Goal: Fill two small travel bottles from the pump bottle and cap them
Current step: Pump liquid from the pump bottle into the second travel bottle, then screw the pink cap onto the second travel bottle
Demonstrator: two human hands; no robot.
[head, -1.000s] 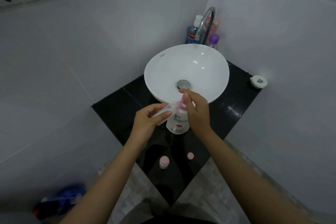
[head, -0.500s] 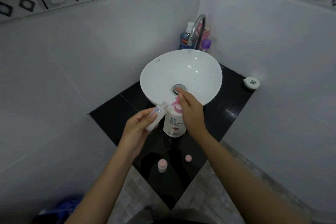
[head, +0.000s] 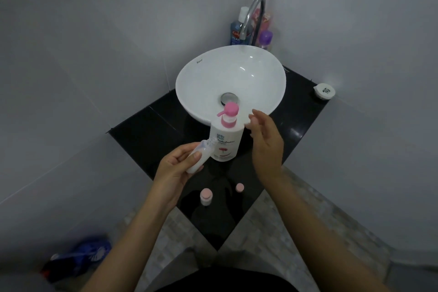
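Observation:
A white pump bottle (head: 226, 141) with a pink pump head stands on the black counter (head: 147, 128) in front of the basin. My left hand (head: 176, 170) grips an uncapped small clear travel bottle (head: 201, 155), tilted with its neck toward the pump bottle and white liquid inside. My right hand (head: 266, 141) hovers just right of the pump bottle, fingers apart, holding nothing. A second travel bottle (head: 205, 196) with a pink cap stands near the counter's front corner. A loose pink cap (head: 239, 187) lies to its right.
A white bowl basin (head: 201, 78) sits behind the pump bottle, a curved tap (head: 254, 12) and several toiletry bottles (head: 237, 33) in the corner behind it. A small white round container (head: 324, 91) lies at the counter's right. Tiled walls close both sides.
My right hand has lifted off the pump head and drawn back to the right. My left hand has lowered the travel bottle away from the nozzle.

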